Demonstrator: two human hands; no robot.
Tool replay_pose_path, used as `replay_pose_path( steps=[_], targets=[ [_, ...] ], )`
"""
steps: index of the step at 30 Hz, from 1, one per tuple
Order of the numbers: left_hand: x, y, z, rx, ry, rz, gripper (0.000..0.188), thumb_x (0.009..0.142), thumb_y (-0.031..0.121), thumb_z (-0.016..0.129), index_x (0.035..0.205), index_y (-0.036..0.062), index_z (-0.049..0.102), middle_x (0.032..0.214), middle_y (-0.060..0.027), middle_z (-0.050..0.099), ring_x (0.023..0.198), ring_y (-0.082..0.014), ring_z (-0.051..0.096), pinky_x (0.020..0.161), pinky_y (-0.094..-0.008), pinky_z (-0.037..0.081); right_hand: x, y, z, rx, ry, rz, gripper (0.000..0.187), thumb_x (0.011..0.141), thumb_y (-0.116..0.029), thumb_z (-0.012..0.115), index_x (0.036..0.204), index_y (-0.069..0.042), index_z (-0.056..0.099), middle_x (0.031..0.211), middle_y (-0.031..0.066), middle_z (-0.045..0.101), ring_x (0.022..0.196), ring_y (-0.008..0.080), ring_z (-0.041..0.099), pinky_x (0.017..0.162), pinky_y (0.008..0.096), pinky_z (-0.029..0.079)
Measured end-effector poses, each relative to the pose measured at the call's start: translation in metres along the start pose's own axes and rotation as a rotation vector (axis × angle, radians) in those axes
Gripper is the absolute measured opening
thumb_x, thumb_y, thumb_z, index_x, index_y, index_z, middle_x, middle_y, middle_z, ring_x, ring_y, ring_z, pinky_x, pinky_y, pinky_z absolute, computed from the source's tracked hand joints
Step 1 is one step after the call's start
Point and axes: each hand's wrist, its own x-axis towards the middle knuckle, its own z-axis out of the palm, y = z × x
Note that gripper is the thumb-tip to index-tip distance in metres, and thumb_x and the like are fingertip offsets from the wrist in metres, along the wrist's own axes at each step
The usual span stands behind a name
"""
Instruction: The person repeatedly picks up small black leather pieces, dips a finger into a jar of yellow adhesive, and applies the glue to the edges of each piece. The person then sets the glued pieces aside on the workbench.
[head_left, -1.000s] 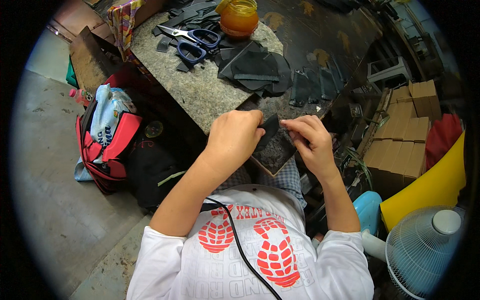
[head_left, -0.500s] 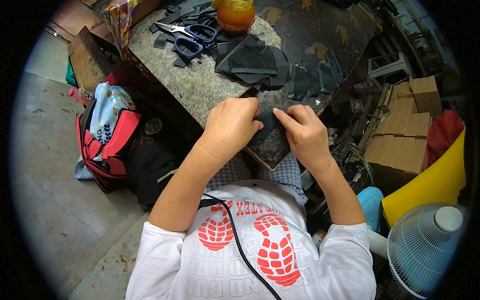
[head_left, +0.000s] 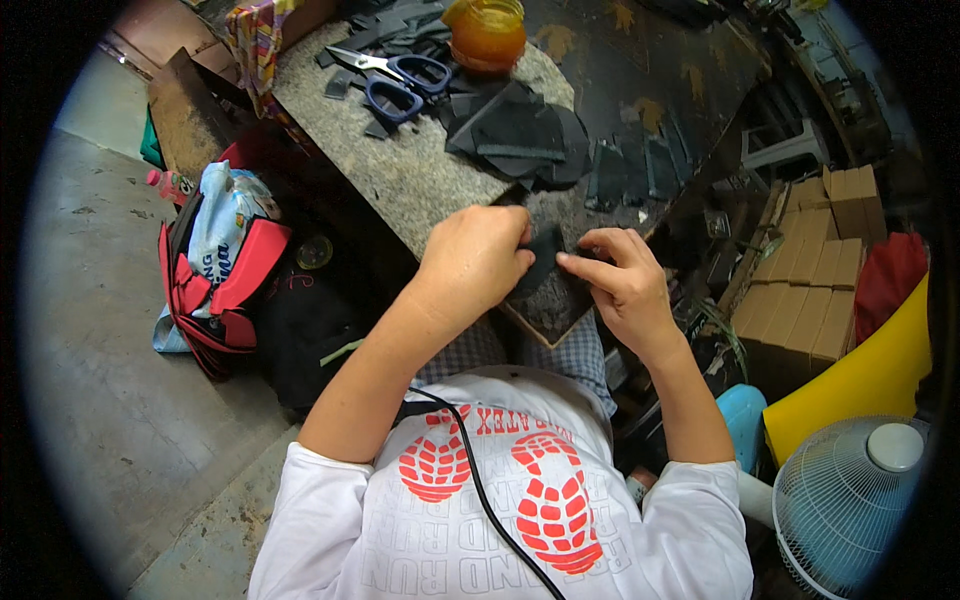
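The dark cut piece (head_left: 545,262) between the two hands is mostly covered by them, so its outline and what lies under the fingertips cannot be made out; it sits just over the near edge of a small dark board (head_left: 552,305) that juts from the speckled stone worktop (head_left: 400,180) toward the person's lap. Right of the bench stands a stack of plain brown cardboard cartons (head_left: 815,275), closed flaps up, with a red bag partly cut off beside them and a yellow sheet below. On the floor to the left lies a red bag (head_left: 215,290) holding a pale blue printed packet. The left hand (head_left: 475,262) is curled nearly closed, knuckles up, thumb and fingers gripping the piece's left side. The right hand (head_left: 620,280) is half closed, pinching its right edge between thumb and forefinger. Farther back lie blue-handled scissors (head_left: 395,80), an orange jar (head_left: 487,32) and a heap of dark scraps (head_left: 520,135).
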Motion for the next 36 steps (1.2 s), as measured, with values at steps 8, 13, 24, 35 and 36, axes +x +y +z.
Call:
replay_pose_path(
  steps=[8,13,24,35,36],
  targets=[
    [0.008,-0.021,-0.014,-0.946,0.034,-0.154,0.031,0.089,0.003,0.071,0.115,0.0028,0.055,0.086,-0.0016,0.067,0.072,-0.0066,0.062,0.06,-0.024,0.05,0.129,0.026,-0.028,0.066,0.266,-0.049,0.036,0.079,0.008,0.064,0.102,-0.015,0.078,0.11,0.0067,0.066,0.087,0.0242,0.068,0.075,0.0344,0.056],
    [0.007,-0.03,-0.018,-1.064,0.019,-0.087,0.05,0.084,-0.003,0.073,0.129,0.0016,0.051,0.092,-0.0041,0.07,0.078,-0.0085,0.065,0.069,-0.0245,0.053,0.227,0.053,-0.008,-0.503,0.338,-0.158,0.031,0.084,-0.005,0.068,0.102,-0.026,0.081,0.111,-0.003,0.069,0.104,0.0215,0.065,0.086,0.0364,0.054],
    [0.007,-0.026,-0.014,-1.368,0.248,-0.17,0.025,0.091,0.001,0.07,0.112,0.0029,0.055,0.104,-0.0106,0.068,0.087,-0.0186,0.071,0.068,-0.0324,0.064,0.232,0.065,-0.006,-0.524,0.323,-0.092,0.028,0.09,-0.006,0.064,0.1,-0.026,0.082,0.11,-0.005,0.072,0.106,0.02,0.063,0.09,0.0396,0.048],
    [0.0,-0.021,-0.014,-1.547,0.448,-0.159,0.027,0.095,-0.001,0.062,0.118,-0.0009,0.049,0.104,-0.0148,0.068,0.088,-0.0224,0.073,0.074,-0.0353,0.066,0.082,-0.012,-0.002,0.625,0.072,0.087,0.035,0.085,0.014,0.054,0.112,0.0,0.072,0.117,0.0127,0.064,0.114,0.024,0.062,0.099,0.0357,0.049],
    [-0.001,-0.021,-0.014,-1.537,0.443,-0.155,0.027,0.095,-0.001,0.063,0.118,-0.0008,0.049,0.104,-0.0147,0.068,0.088,-0.0223,0.073,0.073,-0.0353,0.066,0.074,-0.018,0.007,0.751,0.096,0.113,0.04,0.083,0.015,0.052,0.115,0.0,0.071,0.12,0.0137,0.062,0.114,0.0234,0.062,0.099,0.0346,0.048]
  ],
)
